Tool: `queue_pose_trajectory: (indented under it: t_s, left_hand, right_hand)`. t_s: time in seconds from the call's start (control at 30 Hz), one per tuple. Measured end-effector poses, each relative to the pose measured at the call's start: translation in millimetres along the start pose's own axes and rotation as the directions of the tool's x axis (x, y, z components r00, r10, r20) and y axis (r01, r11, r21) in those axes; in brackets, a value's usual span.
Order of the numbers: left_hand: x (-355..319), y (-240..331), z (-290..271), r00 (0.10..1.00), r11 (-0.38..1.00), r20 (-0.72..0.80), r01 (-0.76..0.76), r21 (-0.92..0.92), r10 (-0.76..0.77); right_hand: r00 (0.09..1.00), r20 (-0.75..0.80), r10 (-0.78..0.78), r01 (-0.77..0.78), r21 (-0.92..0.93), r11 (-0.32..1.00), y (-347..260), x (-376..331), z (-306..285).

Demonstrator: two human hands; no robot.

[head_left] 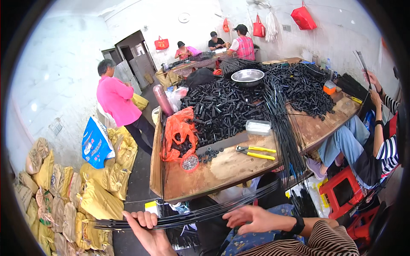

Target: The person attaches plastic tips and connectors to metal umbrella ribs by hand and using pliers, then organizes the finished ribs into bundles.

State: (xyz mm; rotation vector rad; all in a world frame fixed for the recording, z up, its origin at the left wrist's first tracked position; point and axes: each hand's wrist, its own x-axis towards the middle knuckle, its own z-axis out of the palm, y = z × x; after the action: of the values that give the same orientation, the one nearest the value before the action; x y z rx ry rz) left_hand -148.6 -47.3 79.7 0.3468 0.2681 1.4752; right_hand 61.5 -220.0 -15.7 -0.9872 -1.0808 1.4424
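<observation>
A curved bundle of thin black rods spans the space in front of the wooden table. My left hand is closed around the bundle near its left end. Beside the rods, my right hand has its fingers apart and loosely bent, just below them; nothing shows in its grasp. More long black rods lie across the table and hang over its near edge. Yellow-handled pliers rest near that edge, by a clear plastic box. Behind them spreads a heap of short black tubular pieces.
A metal bowl sits on the heap. An orange-red plastic bag and a small red dish of metal bits stand at left. Yellow sacks line the left wall. A co-worker sits at right near a red stool; others work farther back.
</observation>
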Motion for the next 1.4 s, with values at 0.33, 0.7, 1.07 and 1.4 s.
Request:
queue_pose_trajectory:
  t_s: [0.33,0.7,1.07,1.4]
  left_hand:
    - [-49,-86,-27,0.561,0.554,-0.025,0.822,0.134,-0.827]
    - [-12,-128,49,0.652,0.581,0.600,-0.289,0.761,-0.463]
    - [48,-123,61,0.643,0.611,0.429,0.078,0.788,-0.635]
    - [49,-131,68,0.563,0.619,0.452,0.141,0.772,-0.692]
  right_hand:
    - [0.509,-0.444,-0.738,0.322,-0.696,0.641,-115,-59,7]
    - [0.839,-0.445,-0.313,-0.254,-0.829,0.499,-125,16,-30]
    - [0.987,-0.136,-0.090,-0.095,-0.930,0.356,-98,83,-40]
    - [0.852,-0.262,-0.454,0.335,-0.394,0.856,-129,88,-52]
